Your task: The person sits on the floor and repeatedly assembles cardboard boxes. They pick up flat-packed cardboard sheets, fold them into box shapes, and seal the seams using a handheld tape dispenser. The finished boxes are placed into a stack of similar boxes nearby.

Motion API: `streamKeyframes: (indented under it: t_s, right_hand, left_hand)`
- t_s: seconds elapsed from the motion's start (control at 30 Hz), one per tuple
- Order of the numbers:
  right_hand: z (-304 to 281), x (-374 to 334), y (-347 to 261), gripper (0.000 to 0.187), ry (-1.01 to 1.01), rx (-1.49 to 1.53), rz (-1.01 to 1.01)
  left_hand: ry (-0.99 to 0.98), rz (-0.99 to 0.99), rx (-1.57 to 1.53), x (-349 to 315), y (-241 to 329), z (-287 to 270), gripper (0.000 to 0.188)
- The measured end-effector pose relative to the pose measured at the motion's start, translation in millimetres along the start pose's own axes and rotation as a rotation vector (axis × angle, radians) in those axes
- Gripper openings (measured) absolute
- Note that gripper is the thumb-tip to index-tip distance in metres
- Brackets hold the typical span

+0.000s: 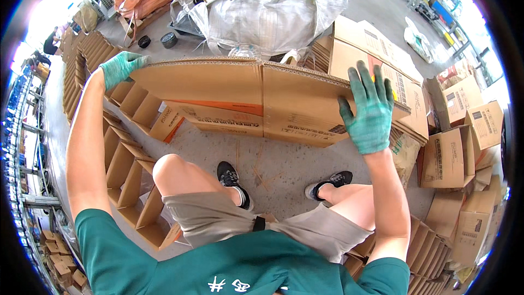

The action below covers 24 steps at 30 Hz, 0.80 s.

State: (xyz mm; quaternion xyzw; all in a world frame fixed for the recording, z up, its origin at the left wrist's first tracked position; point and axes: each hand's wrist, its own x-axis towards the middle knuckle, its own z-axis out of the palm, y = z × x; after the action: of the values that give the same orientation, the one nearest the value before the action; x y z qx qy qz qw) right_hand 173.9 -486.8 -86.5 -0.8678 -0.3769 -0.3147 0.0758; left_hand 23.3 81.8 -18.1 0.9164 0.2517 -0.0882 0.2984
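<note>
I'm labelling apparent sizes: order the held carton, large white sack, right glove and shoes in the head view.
Largest first:
Held carton
Large white sack
Right glove
Left shoe and right shoe, too alike to rank

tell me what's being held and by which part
The left hand holds a flattened cardboard carton by its upper left corner; the right hand is open at the other end.
</note>
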Motion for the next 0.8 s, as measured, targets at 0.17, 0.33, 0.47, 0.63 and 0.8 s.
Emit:
streamKeyframes:
  t_s: [0.17,0.33,0.47,0.63,0.8]
  right_hand:
    - [-6,-26,-11,0.055,0.092,0.058,-0.086]
    - [-17,-33,-22,0.044,0.105,0.188,-0.106]
    - [-33,-23,-35,0.039,0.036,0.214,-0.065]
    - [-72,-7,-36,0.027,0.054,0.388,-0.187]
    - [-74,11,-41,0.027,-0.208,0.708,-0.429]
  left_hand:
    - [0.021,0.006,0.113,10,11,1,0.069]
    - [0.21,0.146,0.325,40,-10,9,0.061]
    - [0.244,0.297,0.263,40,-2,15,0.049]
    - [0.098,0.257,0.312,-4,61,22,0.05]
    - [-0.083,0.373,0.348,-24,114,52,0.051]
